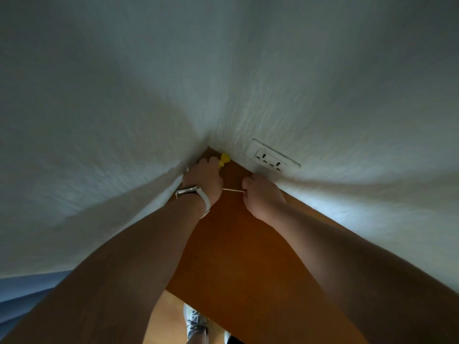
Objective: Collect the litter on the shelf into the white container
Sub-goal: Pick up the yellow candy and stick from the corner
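Left grip: the left hand (203,178), a watch (190,191) on its wrist, reaches into the far corner of the shelf (238,256); its fingers curl around the stem of a small yellow item (224,160), though whether they have fully closed on it cannot be told.
Right grip: the right hand (262,194) is closed, thumb and fingertips pinching the right end of a thin pale stick (233,190).
Stick: lies level between the two hands, its left end near the left wrist; whether it rests on the shelf or is lifted clear cannot be told.
Yellow item: sits at the corner where the two white walls (124,120) meet, just beside the left fingertips.
Handling, stick: judged very light, stiff and slender; a fingertip pinch near one end suits it, and too hard a squeeze could snap it.
Handling, yellow item: judged light, probably hard plastic; best taken by its narrow stem.
Surroundings: a wall socket (273,157) on the right wall, just above the shelf edge.
White container: not in view.
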The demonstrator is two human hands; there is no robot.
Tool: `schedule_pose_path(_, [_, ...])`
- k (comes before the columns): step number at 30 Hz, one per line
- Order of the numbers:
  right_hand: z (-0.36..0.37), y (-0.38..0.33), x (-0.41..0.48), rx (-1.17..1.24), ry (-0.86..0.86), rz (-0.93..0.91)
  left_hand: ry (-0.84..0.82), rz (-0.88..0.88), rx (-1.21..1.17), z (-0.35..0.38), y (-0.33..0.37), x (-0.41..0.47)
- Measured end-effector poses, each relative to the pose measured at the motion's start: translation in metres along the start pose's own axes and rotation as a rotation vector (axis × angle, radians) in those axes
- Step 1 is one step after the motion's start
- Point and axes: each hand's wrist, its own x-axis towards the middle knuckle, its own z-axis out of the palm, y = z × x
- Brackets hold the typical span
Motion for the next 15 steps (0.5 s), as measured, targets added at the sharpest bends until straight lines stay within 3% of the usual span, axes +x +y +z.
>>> schedule_pose_path(8, [-0.003,-0.005,-0.019,-0.142,-0.133,0.007,0.000,0.005,-0.066,0.002,-0.010,-0.033])
schedule_pose_path(15, [-0.001,-0.005,-0.056,0.045,-0.070,0.085,0.042,-0.035,-0.229,-0.013,-0.008,-0.067])
